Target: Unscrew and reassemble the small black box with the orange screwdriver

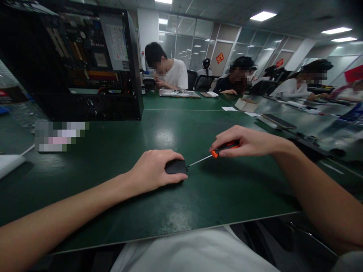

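Note:
My left hand [153, 170] is closed around the sides of a black computer mouse [176, 166], which rests on the green tabletop [167, 211]. In my right hand [241, 141] is a screwdriver with an orange and black handle [227, 147]. Its thin metal shaft [200, 160] slants down to the left, and the tip meets or nearly meets the right end of the mouse. Whether the tip sits in a gap there is too small to tell.
An open black computer case [133, 102] stands at the back left. A plastic bottle [21, 107] is beside it. Toward the right are a small cardboard box [246, 105] and a flat dark device [276, 121]. Several people sit at the tables beyond.

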Available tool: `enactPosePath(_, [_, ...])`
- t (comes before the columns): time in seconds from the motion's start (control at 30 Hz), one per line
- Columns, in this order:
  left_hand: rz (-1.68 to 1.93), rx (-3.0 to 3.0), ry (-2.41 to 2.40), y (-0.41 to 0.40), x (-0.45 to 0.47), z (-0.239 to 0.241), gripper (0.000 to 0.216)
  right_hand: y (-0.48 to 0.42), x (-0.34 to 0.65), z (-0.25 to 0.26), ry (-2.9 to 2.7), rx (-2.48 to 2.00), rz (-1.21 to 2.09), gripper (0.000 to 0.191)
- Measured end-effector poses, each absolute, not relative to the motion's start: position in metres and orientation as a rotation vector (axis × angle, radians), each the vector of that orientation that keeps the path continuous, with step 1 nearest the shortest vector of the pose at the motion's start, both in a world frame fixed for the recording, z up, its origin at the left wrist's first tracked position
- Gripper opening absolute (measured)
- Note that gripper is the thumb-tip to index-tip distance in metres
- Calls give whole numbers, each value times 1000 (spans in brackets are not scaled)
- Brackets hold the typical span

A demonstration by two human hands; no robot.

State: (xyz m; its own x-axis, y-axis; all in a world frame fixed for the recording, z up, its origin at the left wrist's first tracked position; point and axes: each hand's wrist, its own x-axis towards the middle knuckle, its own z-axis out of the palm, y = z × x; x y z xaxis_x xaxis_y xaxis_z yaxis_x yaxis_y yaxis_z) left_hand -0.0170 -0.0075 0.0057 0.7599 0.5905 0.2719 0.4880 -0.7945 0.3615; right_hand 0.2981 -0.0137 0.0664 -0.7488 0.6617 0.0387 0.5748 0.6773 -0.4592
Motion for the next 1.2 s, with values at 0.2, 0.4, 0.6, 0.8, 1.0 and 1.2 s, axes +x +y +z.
enactPosePath(0.2, [564,2698,818,-7,-18,5,41,-10,295,60,-2676,-1009,631,38])
enactPosePath(0.4, [555,2694,798,-7,-18,3,39,13,282,21,-2741,-899,132,55])
enactPosePath(0.6, [613,2672,803,-8,-16,3,39,12,264,2,-2770,-768,-181,58])
enactPosePath(0.8, [594,2610,700,-2,-36,6,45,10,267,0,-2716,-857,-96,55])
enactPosePath(1.0, [688,2445,906,5,-41,-4,42,-1,251,-12,-2630,-937,-72,47])
enactPosePath(1.2, [719,2416,855,4,-38,-4,46,-6,242,-19,-2563,-720,-293,30])
